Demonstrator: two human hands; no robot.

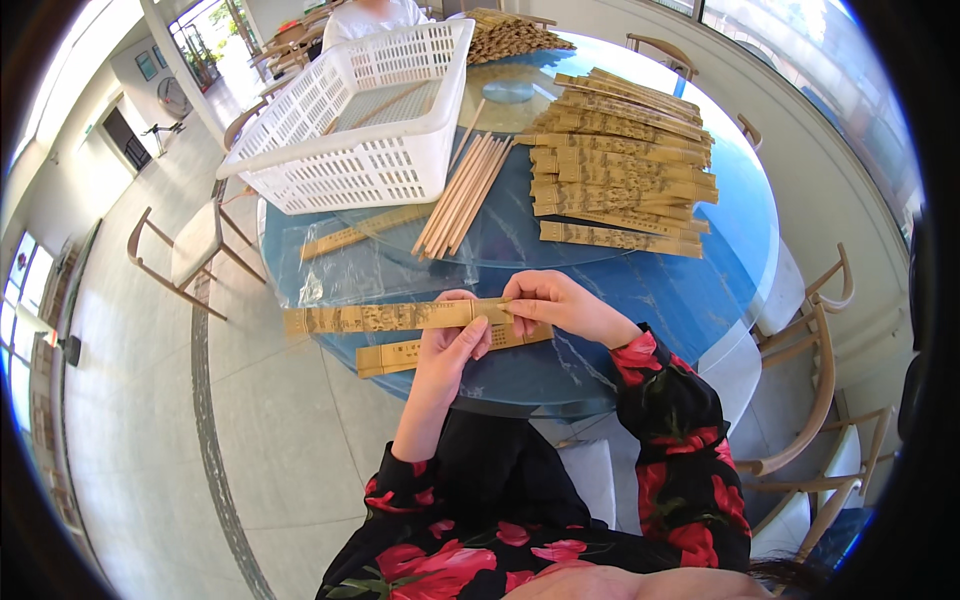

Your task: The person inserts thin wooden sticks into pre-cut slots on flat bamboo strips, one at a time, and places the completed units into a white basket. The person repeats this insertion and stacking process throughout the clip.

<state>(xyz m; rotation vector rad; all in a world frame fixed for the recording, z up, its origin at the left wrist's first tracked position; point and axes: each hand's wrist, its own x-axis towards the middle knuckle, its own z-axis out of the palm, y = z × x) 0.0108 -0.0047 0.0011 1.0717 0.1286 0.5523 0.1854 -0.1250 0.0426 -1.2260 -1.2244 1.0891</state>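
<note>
"What's on the desk [600, 285] around the white basket [350, 172]?"
"Sticks [465, 197] just right of it, a strip pile [625, 165] farther right, clear film [380, 275] in front."
"What's held?"
"Left hand [458, 335] and right hand [548, 303], close together, pinch one tan printed strip [385, 317] in front of that basket."

1 long, narrow wrapper [375, 318], which looks like paper, is golden-tan with a dark printed drawing along its face. It is held flat and nearly level above the table [620, 287], stretching from left to right. The left hand [452, 338] and right hand [550, 304] grip its right portion; its left end is free.
</note>
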